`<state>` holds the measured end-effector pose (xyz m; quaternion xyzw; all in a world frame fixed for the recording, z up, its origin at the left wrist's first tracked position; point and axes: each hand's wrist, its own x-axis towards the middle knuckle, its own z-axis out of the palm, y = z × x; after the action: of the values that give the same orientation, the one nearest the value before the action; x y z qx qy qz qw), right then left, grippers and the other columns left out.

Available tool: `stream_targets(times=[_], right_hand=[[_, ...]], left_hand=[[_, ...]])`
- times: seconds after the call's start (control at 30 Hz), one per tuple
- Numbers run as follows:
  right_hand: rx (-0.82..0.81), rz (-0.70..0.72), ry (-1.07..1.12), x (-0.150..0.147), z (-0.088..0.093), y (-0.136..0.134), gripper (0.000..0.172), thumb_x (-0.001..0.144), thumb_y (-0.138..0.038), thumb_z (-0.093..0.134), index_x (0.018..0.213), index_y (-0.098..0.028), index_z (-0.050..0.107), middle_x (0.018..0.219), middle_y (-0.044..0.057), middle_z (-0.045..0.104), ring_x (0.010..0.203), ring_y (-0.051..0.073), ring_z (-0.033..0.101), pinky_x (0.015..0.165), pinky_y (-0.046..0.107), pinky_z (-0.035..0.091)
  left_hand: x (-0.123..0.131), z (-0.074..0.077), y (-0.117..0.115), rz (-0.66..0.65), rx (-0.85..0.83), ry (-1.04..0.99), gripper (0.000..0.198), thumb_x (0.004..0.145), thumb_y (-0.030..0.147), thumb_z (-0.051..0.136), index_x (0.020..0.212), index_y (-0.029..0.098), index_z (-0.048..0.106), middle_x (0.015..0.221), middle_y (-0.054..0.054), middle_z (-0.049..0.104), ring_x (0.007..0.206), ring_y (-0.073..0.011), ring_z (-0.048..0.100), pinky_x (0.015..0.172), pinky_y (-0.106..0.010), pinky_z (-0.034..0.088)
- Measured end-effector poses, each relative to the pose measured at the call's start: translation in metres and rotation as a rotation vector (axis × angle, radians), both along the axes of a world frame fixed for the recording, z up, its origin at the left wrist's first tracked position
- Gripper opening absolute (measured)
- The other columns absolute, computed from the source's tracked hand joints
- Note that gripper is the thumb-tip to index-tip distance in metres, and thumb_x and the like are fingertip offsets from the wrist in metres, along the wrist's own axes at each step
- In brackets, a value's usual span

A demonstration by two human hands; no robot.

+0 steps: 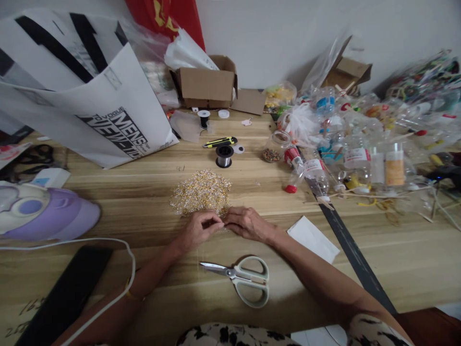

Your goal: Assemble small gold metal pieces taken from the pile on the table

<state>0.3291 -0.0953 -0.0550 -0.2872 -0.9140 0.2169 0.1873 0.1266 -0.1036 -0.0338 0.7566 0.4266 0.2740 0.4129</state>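
Observation:
At the near edge of a loose pile of gold and silver beaded strands [201,191], my two hands meet, fingertips together. My left hand [201,228] is closed in a pinch, thumb against forefinger. Against it, my right hand [247,222] is closed too, its fingers bent inward over the same spot. Whatever is between the fingertips is too small to make out. A thin beaded strand [224,230] shows on the wood just below them. Scissors with pale handles [252,281] lie nearer to me, their blades pointing left.
Beyond the pile are a wire spool [224,157] and a yellow-black utility knife [219,142]. Plastic bottles [356,158] crowd the right side. A large white bag [118,110] stands at left, near a purple device [57,214]. White cable [131,259] crosses my left forearm.

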Motion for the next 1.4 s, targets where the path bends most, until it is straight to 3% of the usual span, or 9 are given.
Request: stream_targets(times=[0.3,0.67,0.87,1.0,1.13,1.4], right_hand=[[0.099,-0.099,-0.07,-0.003,-0.003,-0.002,0.017,0.093,-0.022,0.041,0.092,-0.016,0.056,0.086,0.006,0.056,0.073,0.013,0.054,0.066,0.022,0.041],[0.029,-0.072,-0.001,0.001,-0.003,0.0,0.015,0.09,-0.017,0.044,0.091,-0.016,0.059,0.085,0.006,0.057,0.072,0.013,0.054,0.066,0.022,0.04],[-0.209,-0.145,0.253,0.0,0.007,-0.002,0.012,0.087,-0.018,0.048,0.091,-0.014,0.059,0.078,0.004,0.057,0.068,0.012,0.051,0.063,0.023,0.04],[-0.553,-0.269,0.462,-0.008,0.011,-0.009,0.019,0.083,-0.028,0.057,0.096,-0.014,0.058,0.073,0.0,0.056,0.059,0.008,0.047,0.052,0.019,0.038],[-0.806,-0.275,0.617,-0.019,0.004,-0.015,0.032,0.074,-0.032,0.068,0.097,-0.015,0.053,0.078,0.001,0.059,0.061,0.009,0.054,0.054,0.02,0.044],[-0.864,-0.344,0.625,-0.024,-0.003,-0.017,0.022,0.074,-0.033,0.066,0.079,-0.014,0.055,0.061,-0.002,0.056,0.05,0.008,0.052,0.048,0.019,0.043]], left_hand=[[0.001,-0.002,0.003,-0.004,-0.006,-0.023,0.015,0.077,0.02,0.057,0.065,0.013,0.062,0.063,0.0,0.061,0.058,-0.0097,0.052,0.057,-0.019,0.04],[-0.001,-0.009,0.005,0.004,0.001,-0.017,0.016,0.077,0.023,0.057,0.066,0.013,0.063,0.062,0.0,0.061,0.058,-0.0102,0.052,0.055,-0.019,0.039],[-0.001,-0.01,0.004,0.009,-0.011,-0.026,0.015,0.078,0.021,0.057,0.067,0.012,0.063,0.063,-0.001,0.061,0.059,-0.0108,0.054,0.056,-0.02,0.04],[-0.001,-0.012,0.003,0.029,0.037,-0.063,0.014,0.078,0.02,0.058,0.068,0.013,0.063,0.063,-0.001,0.06,0.059,-0.0107,0.053,0.055,-0.02,0.04],[0.002,-0.009,0.001,0.016,0.083,-0.085,0.014,0.078,0.02,0.058,0.067,0.013,0.063,0.063,-0.002,0.06,0.061,-0.0114,0.054,0.056,-0.021,0.04],[0.002,-0.007,0.0,0.022,0.121,-0.033,0.014,0.078,0.018,0.058,0.066,0.013,0.063,0.062,-0.001,0.06,0.06,-0.011,0.053,0.058,-0.021,0.04]])
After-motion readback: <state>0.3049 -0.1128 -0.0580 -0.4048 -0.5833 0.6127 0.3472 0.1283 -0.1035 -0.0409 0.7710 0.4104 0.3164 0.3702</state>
